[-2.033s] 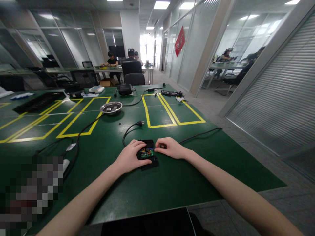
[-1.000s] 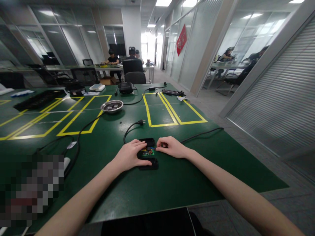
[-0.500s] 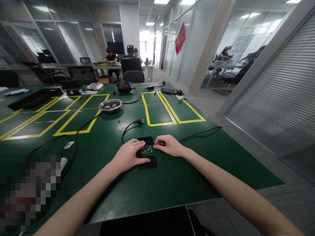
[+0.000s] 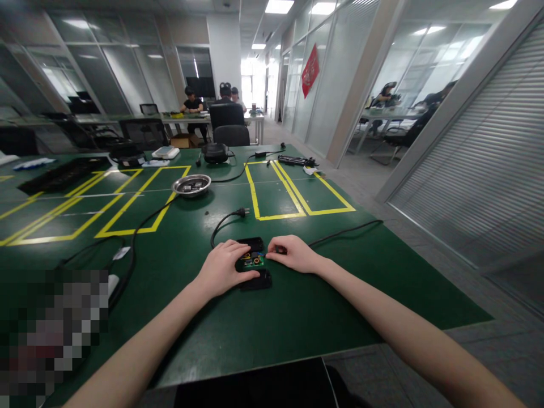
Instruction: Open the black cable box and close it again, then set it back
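Gripping with the left hand (image 4: 221,272) a small black plastic casing (image 4: 256,280): fingers curled over its far left edge, thumb pressed along its near side, heel of the palm down on the green table mat (image 4: 272,323). Pinching with the right hand (image 4: 295,254) at the casing's right edge, fingertips drawn together, knuckles up; contents of that pinch, if any, impossible to tell. Both forearms bare, reaching in from the near edge of the table.

Head camera, the only view. Casing lying open: a rounded black shell in two dark parts, with a green circuit board (image 4: 254,261) bedded between them. On the board, small orange-copper rings and a few tiny parts, too small to name. Glossy black rim showing at the near end, just past the left thumb.

Placed nearer to the camera than the round steel bowl (image 4: 191,185) and to its right, well apart from it, on the same mat. Between bowl and casing, a black power cord (image 4: 241,213) looping up to a plug pointing away from the bowl. Right of the bowl and beyond the casing, yellow tape rectangles (image 4: 297,198) marked on the mat. Farther right again, a thin black cable (image 4: 344,231) running from behind the right hand toward the table's edge. Inside the bowl, a few small dark pieces, not clear enough to identify.
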{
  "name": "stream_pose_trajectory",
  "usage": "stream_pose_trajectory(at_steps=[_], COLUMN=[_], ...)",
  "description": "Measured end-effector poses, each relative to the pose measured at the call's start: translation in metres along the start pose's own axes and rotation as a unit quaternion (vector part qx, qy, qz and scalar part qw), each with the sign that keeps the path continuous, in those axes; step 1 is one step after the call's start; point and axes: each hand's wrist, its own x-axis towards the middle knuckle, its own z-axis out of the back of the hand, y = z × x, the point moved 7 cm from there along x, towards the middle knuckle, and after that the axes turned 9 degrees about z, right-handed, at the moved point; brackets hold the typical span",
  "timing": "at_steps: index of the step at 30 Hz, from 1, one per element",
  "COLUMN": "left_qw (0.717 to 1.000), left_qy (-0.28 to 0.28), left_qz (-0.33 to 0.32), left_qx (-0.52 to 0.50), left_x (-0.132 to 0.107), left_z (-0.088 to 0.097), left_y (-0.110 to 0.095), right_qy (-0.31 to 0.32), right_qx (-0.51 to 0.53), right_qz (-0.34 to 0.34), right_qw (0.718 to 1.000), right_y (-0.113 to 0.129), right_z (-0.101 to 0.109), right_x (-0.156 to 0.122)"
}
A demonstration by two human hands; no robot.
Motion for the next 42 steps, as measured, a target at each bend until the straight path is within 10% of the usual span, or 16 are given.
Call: stream_pose_trajectory(at_steps=[10, 21, 33, 42], left_qw=[0.989, 0.964, 0.895, 0.895], left_qy=[-0.047, 0.165, 0.269, 0.317], left_qz=[0.095, 0.078, 0.111, 0.088], left_qx=[-0.099, -0.194, -0.338, -0.299], left_x=[0.006, 0.009, 0.005, 0.0], left_z=[0.02, 0.006, 0.017, 0.012], left_y=[0.033, 0.048, 0.047, 0.039], right_qy=[-0.002, -0.023, -0.02, 0.048], right_qx=[0.003, 0.028, 0.244, 0.282], right_qz=[0.002, 0.013, -0.071, -0.061], right_qw=[1.0, 0.999, 0.967, 0.956], right_y=[0.003, 0.006, 0.01, 0.014], right_z=[0.001, 0.004, -0.001, -0.009], right_x=[0.0, 0.0, -0.002, -0.005])
